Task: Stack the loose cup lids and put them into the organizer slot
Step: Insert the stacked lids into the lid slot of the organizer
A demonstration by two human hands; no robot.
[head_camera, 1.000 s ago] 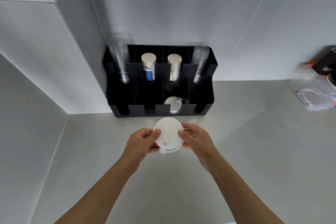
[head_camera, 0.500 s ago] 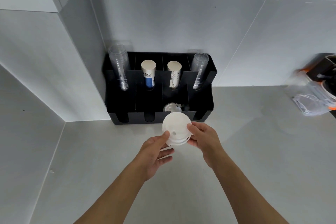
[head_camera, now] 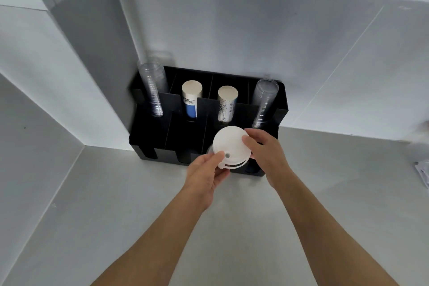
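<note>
A stack of white cup lids (head_camera: pixel 231 145) is tilted with its flat top facing me, just over the front of the black organizer (head_camera: pixel 151 137). My left hand (head_camera: pixel 205 173) grips the stack's lower left edge with thumb on top. My right hand (head_camera: pixel 267 148) holds its right edge. The stack hangs over the third front slot from the left, hiding the slot and whatever lies in it.
The organizer stands in the counter corner against the tiled wall. Its rear slots hold clear cup stacks (head_camera: pixel 153 90) (head_camera: pixel 263 102) and two paper cup stacks (head_camera: pixel 191 100) (head_camera: pixel 226 103). A blurred clear object (head_camera: pixel 421 169) lies at the right edge of the grey counter (head_camera: pixel 116 204).
Both hands carried the lid stack forward from above the counter to the organizer's front. The view has moved closer to the organizer.
</note>
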